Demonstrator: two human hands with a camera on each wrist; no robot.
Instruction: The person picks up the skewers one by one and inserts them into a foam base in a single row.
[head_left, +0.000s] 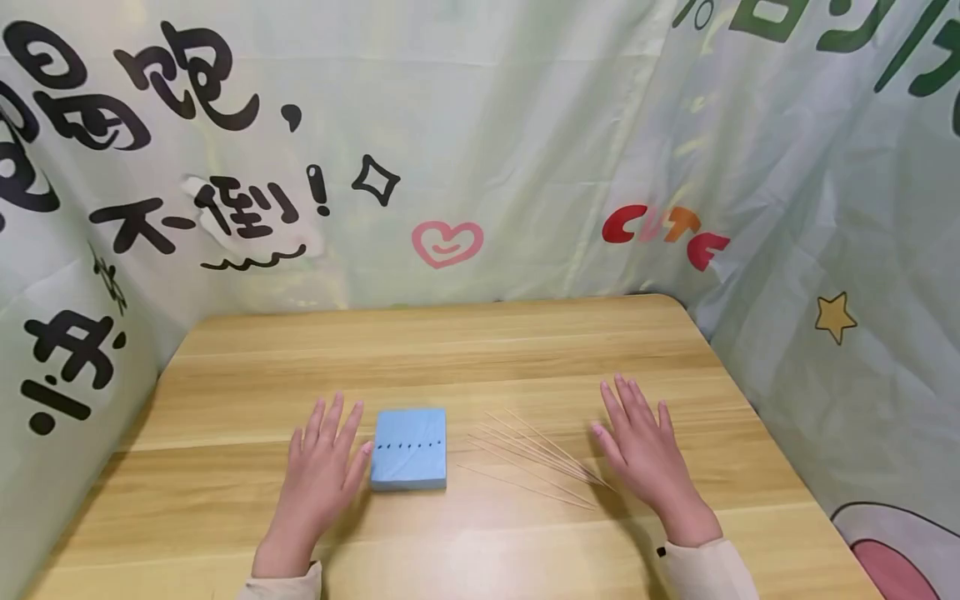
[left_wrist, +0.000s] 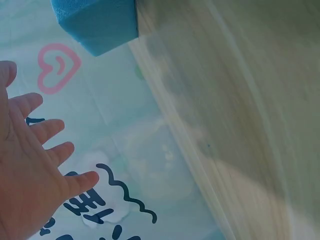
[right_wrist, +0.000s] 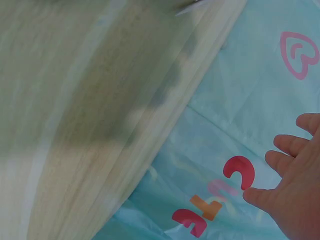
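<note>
The work seems at a ready stage: left grip (head_left: 318,475) and right grip (head_left: 651,458) spread, holding nothing, flanking the blue block (head_left: 408,468), lower centre on the bench (head_left: 420,358), and thin sticks (head_left: 558,460) right of it. Lifting one likely calls for a fine pinch.

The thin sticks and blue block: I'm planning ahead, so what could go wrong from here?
The thin sticks lie loose, so a sweep of the right hand might scatter them. Being slender, they may snap if pressed. The left hand, close beside the blue block, could nudge it.
</note>
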